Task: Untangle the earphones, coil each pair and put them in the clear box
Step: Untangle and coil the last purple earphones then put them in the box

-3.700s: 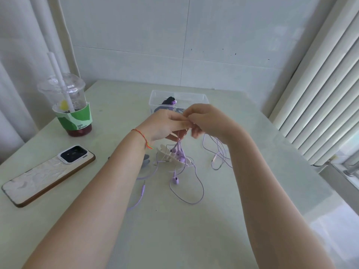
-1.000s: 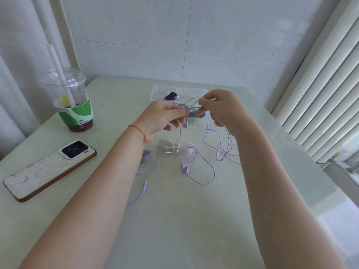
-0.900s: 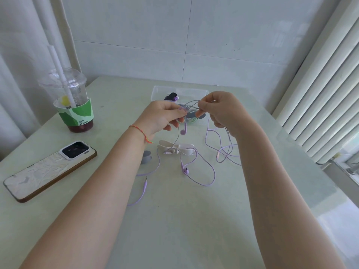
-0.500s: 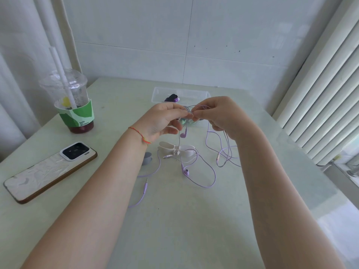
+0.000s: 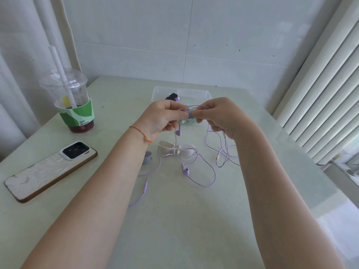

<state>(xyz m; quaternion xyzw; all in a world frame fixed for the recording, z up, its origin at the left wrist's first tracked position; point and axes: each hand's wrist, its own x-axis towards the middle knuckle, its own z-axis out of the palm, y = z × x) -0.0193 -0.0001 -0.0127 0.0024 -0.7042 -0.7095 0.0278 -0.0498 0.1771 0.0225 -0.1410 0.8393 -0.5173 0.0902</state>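
Observation:
Tangled purple earphones (image 5: pixel 198 172) trail over the table's middle, one earbud lying there and another dangling under my left hand. My left hand (image 5: pixel 162 120) and my right hand (image 5: pixel 219 116) are raised above the table, fingertips close together, each pinching the purple cord. Loops of cord hang from my right hand down to the table. The clear box (image 5: pixel 181 93) stands just behind my hands, with a dark coiled pair and a greenish one inside, partly hidden by my fingers. The purple jack plug (image 5: pixel 145 186) lies by my left forearm.
A plastic cup with a straw and green sleeve (image 5: pixel 72 105) stands at the far left. A phone (image 5: pixel 51 169) lies face down on the left. White cable clips (image 5: pixel 175 148) and a grey one (image 5: pixel 147 158) lie under my hands. Window blinds (image 5: pixel 320 94) run along the right.
My hands were apart a second ago and have come together, fingertips nearly touching on the cord. The earbud still dangles under my left hand. Cords on the table have barely shifted.

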